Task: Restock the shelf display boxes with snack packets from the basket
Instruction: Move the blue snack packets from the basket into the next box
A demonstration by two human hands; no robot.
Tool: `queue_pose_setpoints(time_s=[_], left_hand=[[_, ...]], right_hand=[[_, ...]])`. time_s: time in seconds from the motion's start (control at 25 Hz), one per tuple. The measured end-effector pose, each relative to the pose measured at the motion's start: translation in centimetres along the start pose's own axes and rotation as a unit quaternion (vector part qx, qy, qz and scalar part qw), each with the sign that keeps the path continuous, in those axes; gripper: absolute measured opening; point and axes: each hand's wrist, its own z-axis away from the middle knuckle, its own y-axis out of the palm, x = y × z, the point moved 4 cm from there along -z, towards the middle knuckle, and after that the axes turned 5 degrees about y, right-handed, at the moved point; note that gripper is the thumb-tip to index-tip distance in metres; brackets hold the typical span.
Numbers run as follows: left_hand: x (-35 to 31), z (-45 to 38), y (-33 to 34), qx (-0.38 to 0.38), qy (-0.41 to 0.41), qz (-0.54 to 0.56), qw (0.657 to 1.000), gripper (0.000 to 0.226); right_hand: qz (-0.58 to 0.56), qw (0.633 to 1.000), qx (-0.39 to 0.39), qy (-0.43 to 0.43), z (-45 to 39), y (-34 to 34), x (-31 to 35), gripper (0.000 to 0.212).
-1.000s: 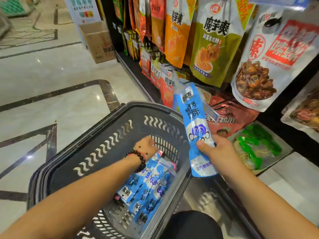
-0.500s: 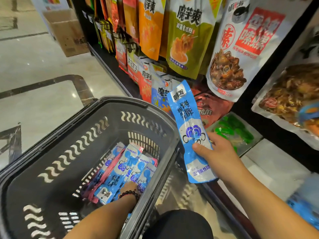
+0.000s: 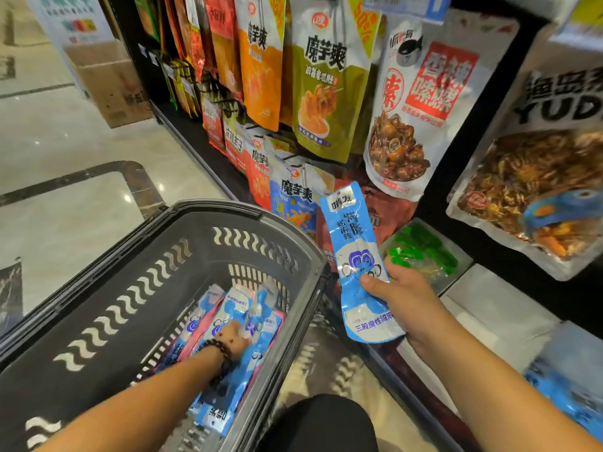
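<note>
Snack packet (image 3: 357, 259), blue, long: right hand (image 3: 396, 296) grips it upright by the lower half, held just right of the basket (image 3: 137, 288) rim, in front of the shelf (image 3: 509, 301). Left hand (image 3: 236, 339) is down inside the basket, on the pile of blue packets (image 3: 225, 324); fingers blurred, can't tell if it grips one. Beaded bracelet (image 3: 218, 349) on left wrist. Large hanging snack bags (image 3: 326, 89) above the shelf.

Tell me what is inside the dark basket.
Inside the basket lie several blue snack packets, with a pink edge among them. The left hand reaches onto them. What lies beneath the pile is covered.
</note>
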Motion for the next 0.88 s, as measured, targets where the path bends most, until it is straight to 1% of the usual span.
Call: queue_pose_setpoints(time_s=[0.04, 0.08, 0.12, 0.16, 0.24, 0.32, 0.36, 0.48, 0.52, 0.56, 0.6, 0.64, 0.68, 0.76, 0.8, 0.88], left_hand=[[-0.7, -0.2, -1.7, -0.009, 0.014, 0.031, 0.999, 0.009], [-1.8, 0.0, -3.4, -0.023, 0.035, 0.067, 0.997, 0.016], [-3.1, 0.5, -5.4, -0.020, 0.049, 0.117, 0.992, 0.020], [-4.8, 1.6, -7.1, -0.011, 0.060, 0.174, 0.983, 0.019], [-7.2, 4.3, -9.4, 0.049, 0.066, 0.281, 0.956, 0.016], [-9.0, 6.8, -10.1, 0.107, 0.081, 0.335, 0.933, 0.017], [-10.0, 7.6, -9.5, 0.131, 0.089, 0.346, 0.925, 0.019], [-13.0, 9.4, -5.6, 0.170, 0.101, 0.342, 0.919, 0.023], [-14.1, 9.9, -3.7, 0.190, 0.103, 0.340, 0.915, 0.023], [-15.2, 10.4, -1.5, 0.209, 0.101, 0.337, 0.913, 0.024], [-15.9, 10.6, 0.6, 0.223, 0.100, 0.329, 0.912, 0.024], [-16.6, 10.7, 2.7, 0.235, 0.097, 0.318, 0.913, 0.024], [-17.5, 10.7, 5.0, 0.252, 0.098, 0.307, 0.913, 0.025], [-19.2, 10.6, 9.6, 0.290, 0.096, 0.288, 0.908, 0.029], [-19.9, 10.5, 11.7, 0.305, 0.091, 0.283, 0.905, 0.034], [-21.0, 10.4, 15.5, 0.329, 0.083, 0.278, 0.899, 0.052]], right_hand=[[-0.004, 1.000, -0.005, 0.012, -0.3, -0.4, -0.2, 0.009], [-0.010, 1.000, -0.007, 0.022, -0.6, -0.8, -0.3, 0.011], [-0.015, 0.999, -0.006, 0.030, -0.9, -1.2, -0.5, 0.014], [-0.018, 0.999, -0.002, 0.035, -1.0, -1.6, -0.6, 0.017], [-0.018, 0.999, 0.001, 0.045, -1.0, -2.9, -0.5, 0.017], [-0.018, 0.998, 0.011, 0.056, -0.7, -4.4, -0.7, 0.010], [-0.016, 0.998, 0.009, 0.064, -0.2, -5.7, -1.0, 0.009], [-0.022, 0.995, -0.018, 0.096, 1.8, -10.9, -4.1, 0.012], [-0.026, 0.993, -0.035, 0.108, 2.7, -12.8, -5.4, 0.019], [-0.034, 0.990, -0.059, 0.120, 3.7, -14.9, -7.1, 0.027], [-0.050, 0.986, -0.089, 0.131, 4.7, -16.8, -8.8, 0.029], [-0.069, 0.981, -0.119, 0.137, 5.8, -18.3, -10.5, 0.026], [-0.092, 0.973, -0.158, 0.139, 7.0, -19.7, -12.5, 0.024], [-0.138, 0.950, -0.240, 0.142, 8.7, -22.0, -16.5, 0.029], [-0.161, 0.938, -0.271, 0.145, 9.4, -22.8, -18.4, 0.031], [-0.200, 0.913, -0.320, 0.157, 10.0, -24.2, -21.7, 0.026]])
